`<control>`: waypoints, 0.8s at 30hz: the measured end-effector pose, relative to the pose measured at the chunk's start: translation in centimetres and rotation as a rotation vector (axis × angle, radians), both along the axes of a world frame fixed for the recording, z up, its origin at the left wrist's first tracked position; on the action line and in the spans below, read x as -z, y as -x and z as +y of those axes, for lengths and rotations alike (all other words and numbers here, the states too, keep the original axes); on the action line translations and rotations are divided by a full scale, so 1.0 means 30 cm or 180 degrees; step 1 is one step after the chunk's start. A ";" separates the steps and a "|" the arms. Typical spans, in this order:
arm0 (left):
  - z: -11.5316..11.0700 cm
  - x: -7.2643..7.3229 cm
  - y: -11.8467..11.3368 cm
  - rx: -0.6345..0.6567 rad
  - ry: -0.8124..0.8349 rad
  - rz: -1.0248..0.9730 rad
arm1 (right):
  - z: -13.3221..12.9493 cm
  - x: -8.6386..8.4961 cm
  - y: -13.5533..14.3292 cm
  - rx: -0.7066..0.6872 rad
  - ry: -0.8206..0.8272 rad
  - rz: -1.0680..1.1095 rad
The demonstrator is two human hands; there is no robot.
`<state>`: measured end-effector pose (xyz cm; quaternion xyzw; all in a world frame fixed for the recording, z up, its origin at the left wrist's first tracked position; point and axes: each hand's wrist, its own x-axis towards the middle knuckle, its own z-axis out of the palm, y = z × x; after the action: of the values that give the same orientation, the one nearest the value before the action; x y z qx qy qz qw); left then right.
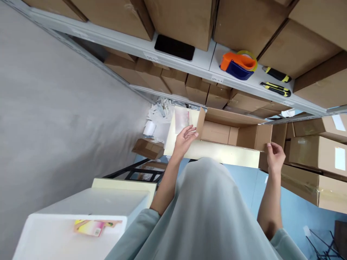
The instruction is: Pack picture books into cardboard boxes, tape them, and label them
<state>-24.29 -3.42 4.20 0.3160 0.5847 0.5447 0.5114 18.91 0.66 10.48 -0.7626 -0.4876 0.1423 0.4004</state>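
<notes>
An open cardboard box [219, 132] rests on a pale yellow board [230, 155], its flaps raised and its inside bare. At the box's left end, my left hand [185, 140] is against the edge of the flap, its fingers spread. My right hand [275, 155] pinches the outer corner of the flap at the right end. A clear plastic packet with a pink strip [181, 120] lies on the board, just behind my left hand.
Above, a shelf [203, 63] holds boxes, a black phone [174, 47], an orange and blue tape dispenser [238, 66] and two cutters [275, 89]. Boxes [306, 151] are stacked at right. A white foam container [81, 231] stands lower left.
</notes>
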 end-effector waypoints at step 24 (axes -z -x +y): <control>0.186 0.759 0.254 0.1206 0.0644 0.2207 | 0.267 0.744 1.393 -0.0852 0.2349 0.0160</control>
<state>-31.90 2.15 -18.58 0.5311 0.7046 0.2417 0.4037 -22.89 8.67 -11.85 -0.7813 -0.4889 0.3776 0.0890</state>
